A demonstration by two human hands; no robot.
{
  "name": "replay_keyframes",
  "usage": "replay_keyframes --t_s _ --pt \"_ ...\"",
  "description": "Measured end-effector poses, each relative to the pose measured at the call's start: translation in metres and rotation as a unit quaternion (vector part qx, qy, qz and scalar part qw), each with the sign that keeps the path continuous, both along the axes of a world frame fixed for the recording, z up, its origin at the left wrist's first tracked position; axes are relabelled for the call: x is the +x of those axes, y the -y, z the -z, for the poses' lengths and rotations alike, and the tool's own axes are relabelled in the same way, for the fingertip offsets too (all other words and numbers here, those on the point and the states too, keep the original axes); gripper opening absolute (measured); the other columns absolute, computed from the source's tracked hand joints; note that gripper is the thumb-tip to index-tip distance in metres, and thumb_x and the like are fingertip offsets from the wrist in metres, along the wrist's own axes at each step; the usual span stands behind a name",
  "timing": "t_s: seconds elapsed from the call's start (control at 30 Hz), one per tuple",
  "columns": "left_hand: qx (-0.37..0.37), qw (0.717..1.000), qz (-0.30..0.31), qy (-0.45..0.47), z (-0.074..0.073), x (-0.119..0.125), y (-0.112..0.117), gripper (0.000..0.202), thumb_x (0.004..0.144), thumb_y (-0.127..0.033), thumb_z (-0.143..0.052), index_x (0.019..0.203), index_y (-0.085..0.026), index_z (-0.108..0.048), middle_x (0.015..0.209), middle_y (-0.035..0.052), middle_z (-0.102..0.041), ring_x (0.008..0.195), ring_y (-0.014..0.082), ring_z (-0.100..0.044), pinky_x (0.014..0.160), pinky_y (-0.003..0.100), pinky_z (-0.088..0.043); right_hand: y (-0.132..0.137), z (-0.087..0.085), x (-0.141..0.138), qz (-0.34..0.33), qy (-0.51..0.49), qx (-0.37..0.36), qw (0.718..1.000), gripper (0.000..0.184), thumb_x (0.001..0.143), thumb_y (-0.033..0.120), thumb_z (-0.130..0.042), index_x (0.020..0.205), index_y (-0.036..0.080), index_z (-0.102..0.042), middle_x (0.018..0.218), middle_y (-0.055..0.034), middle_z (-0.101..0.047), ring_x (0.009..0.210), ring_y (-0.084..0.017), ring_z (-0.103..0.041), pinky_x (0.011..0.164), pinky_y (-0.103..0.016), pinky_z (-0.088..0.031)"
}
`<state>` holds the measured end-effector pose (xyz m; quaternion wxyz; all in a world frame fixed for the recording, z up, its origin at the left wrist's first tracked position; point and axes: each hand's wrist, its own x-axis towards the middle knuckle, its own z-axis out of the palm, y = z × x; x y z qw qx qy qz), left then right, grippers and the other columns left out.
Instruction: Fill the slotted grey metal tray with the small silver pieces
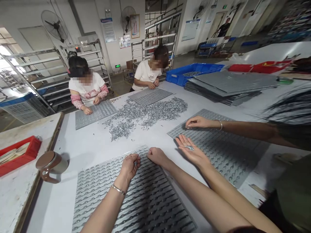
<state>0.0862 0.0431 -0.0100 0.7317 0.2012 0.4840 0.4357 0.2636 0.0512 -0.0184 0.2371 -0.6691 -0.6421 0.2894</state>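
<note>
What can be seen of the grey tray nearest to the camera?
The tray is a flat, slightly shiny grey sheet, perhaps metal or plastic. Rows of small rounded shapes cover it. It lies flat on the white table, its near side cut off by the picture's edge. The left hand is over its far part, the right hand at its far right corner; contact is unclear.

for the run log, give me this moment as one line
left hand: curled, over bumpy panel | right hand: curled, near panel's far right corner | loose pieces: heaped beyond panel
</note>
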Motion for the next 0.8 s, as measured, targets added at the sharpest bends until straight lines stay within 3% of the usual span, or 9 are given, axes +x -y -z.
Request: replay_keyframes --t_s 0.2,0.33,0.43,0.57,0.63,0.7,0.8 --pt "-0.018 0.999 -0.007 0.041 -0.006 0.009 0.007 0.029 0.100 -0.024 -0.049 0.078 -0.012 -0.063 0.075 0.0125 -0.069 0.067 0.0182 -0.068 0.067 0.029 -0.057 -0.003 -0.003 -0.002 0.006 0.044 0.006 0.999 0.017 0.080 0.008 -0.056 0.067 0.018 -0.060 0.074 -0.0101 -0.070 0.076 -0.021 -0.062 0.071 -0.032 -0.039" --pt "-0.025 0.997 0.004 0.074 -0.011 0.011 0.013 0.041 0.104 -0.037 -0.039 0.078 -0.013 -0.061 0.077 0.0148 -0.069 0.076 0.0222 -0.070 0.080 0.035 -0.057 0.013 -0.015 -0.005 -0.023 0.038 0.052 0.998 0.016 0.091 0.017 -0.051 0.083 0.018 -0.065 0.081 -0.0051 -0.070 0.077 -0.018 -0.062 0.073 -0.027 -0.042" --pt "-0.023 0.995 0.026 0.095 -0.013 0.014 0.018 0.044 0.104 -0.044 -0.038 0.080 -0.014 -0.061 0.072 0.0104 -0.067 0.067 0.0192 -0.066 0.074 0.033 -0.055 0.034 -0.021 -0.014 -0.094 0.029 0.090 0.991 0.015 0.092 0.021 -0.055 0.086 0.021 -0.068 0.087 -0.0026 -0.070 0.084 -0.017 -0.062 0.079 -0.026 -0.044" --pt "-0.040 0.992 0.070 0.101 -0.012 0.020 0.029 0.041 0.098 -0.053 -0.050 0.083 -0.016 -0.060 0.062 0.0055 -0.063 0.054 0.0180 -0.058 0.059 0.030 -0.048 0.061 -0.014 -0.019 -0.180 0.076 0.138 0.971 0.021 0.089 0.017 -0.053 0.078 0.019 -0.070 0.082 -0.0061 -0.068 0.080 -0.020 -0.061 0.077 -0.030 -0.047" --pt "-0.047 0.988 0.107 0.104 -0.010 0.023 0.038 0.041 0.094 -0.055 -0.056 0.081 -0.017 -0.060 0.063 0.0064 -0.064 0.056 0.0191 -0.060 0.060 0.030 -0.048 0.067 -0.010 -0.001 -0.158 0.067 0.145 0.975 0.019 0.087 0.018 -0.055 0.079 0.020 -0.072 0.083 -0.0066 -0.071 0.077 -0.019 -0.062 0.075 -0.029 -0.050" --pt "-0.035 0.984 0.150 0.087 -0.007 0.024 0.048 0.041 0.092 -0.055 -0.061 0.079 -0.016 -0.062 0.068 0.0074 -0.066 0.061 0.0189 -0.062 0.064 0.031 -0.050 0.065 -0.011 0.036 -0.077 0.042 0.154 0.984 0.018 0.087 0.024 -0.057 0.085 0.022 -0.076 0.094 -0.0078 -0.074 0.083 -0.020 -0.066 0.078 -0.031 -0.052" --pt "0.007 0.981 0.192 0.021 -0.001 0.023 0.061 0.041 0.083 -0.055 -0.072 0.075 -0.016 -0.063 0.063 0.0027 -0.061 0.055 0.0152 -0.057 0.056 0.028 -0.044 0.048 -0.023 0.105 -0.012 0.045 0.154 0.987 0.049 0.100 0.026 -0.029 0.107 0.020 -0.077 0.128 -0.0151 -0.067 0.110 -0.022 -0.067 0.087 -0.043 -0.050"
